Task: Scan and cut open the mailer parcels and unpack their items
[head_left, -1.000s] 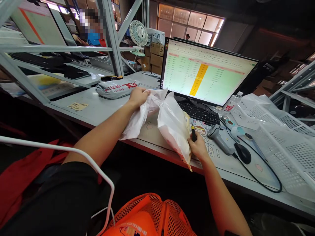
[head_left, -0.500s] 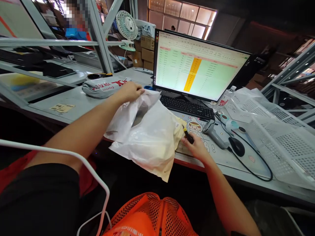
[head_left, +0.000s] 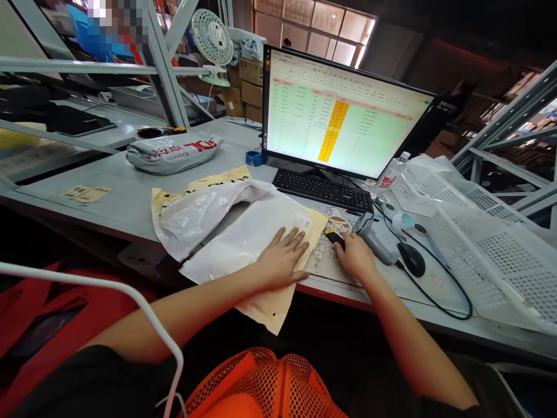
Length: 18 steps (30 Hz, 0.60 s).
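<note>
A white and yellow plastic mailing bag [head_left: 230, 247] lies at the desk's front edge, slit open along its white face. One yellow corner hangs over the edge. My left hand [head_left: 282, 258] rests flat on the bag's right half, fingers spread. To the right, my right hand [head_left: 357, 256] has its fingers closed around a black and yellow utility knife [head_left: 334, 237], low over the desk mat beside the bag. What is inside the bag cannot be made out.
Beyond the bag are a keyboard [head_left: 322, 188] and a monitor [head_left: 339, 116]. A barcode scanner [head_left: 376, 241], a mouse [head_left: 411, 259] and white baskets [head_left: 500, 255] stand right. A grey parcel [head_left: 174, 154] and blue tape roll [head_left: 255, 157] lie behind.
My left hand has let go of the bag's raised upper edge and moved right, down onto its face. The bag now lies flatter. My right hand has lowered with the knife towards the mat.
</note>
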{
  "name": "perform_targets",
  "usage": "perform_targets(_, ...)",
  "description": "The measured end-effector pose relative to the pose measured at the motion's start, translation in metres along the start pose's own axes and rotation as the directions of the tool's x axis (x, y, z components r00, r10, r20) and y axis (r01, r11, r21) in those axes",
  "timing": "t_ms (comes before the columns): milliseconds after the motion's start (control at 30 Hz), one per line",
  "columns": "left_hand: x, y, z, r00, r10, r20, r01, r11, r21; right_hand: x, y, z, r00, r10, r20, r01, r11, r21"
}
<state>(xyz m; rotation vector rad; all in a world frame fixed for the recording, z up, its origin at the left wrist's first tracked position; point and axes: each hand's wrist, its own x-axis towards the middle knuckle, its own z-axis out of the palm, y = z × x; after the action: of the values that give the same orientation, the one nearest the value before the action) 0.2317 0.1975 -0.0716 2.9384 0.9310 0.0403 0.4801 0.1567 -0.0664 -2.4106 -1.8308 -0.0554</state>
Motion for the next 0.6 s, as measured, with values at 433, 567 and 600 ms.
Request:
perform_targets(433,-0.004,-0.001,0.011,0.997,0.068,-0.035,-0.068,0.998,0.011,0.036,0.088,0.002,0.959,0.241,0.152,-0.239,0.971,-0.028)
perform_targets(567,-0.004,-0.001,0.012,0.996,0.072,-0.054,-0.071,0.997,0.009,0.031,0.085,-0.026,0.967,0.229,0.111,-0.239,0.967,0.085)
perform_targets(600,-0.004,-0.001,0.013,0.995,0.072,-0.062,-0.071,0.997,0.016,0.028,0.085,-0.039,0.971,0.205,0.119,-0.222,0.963,0.153)
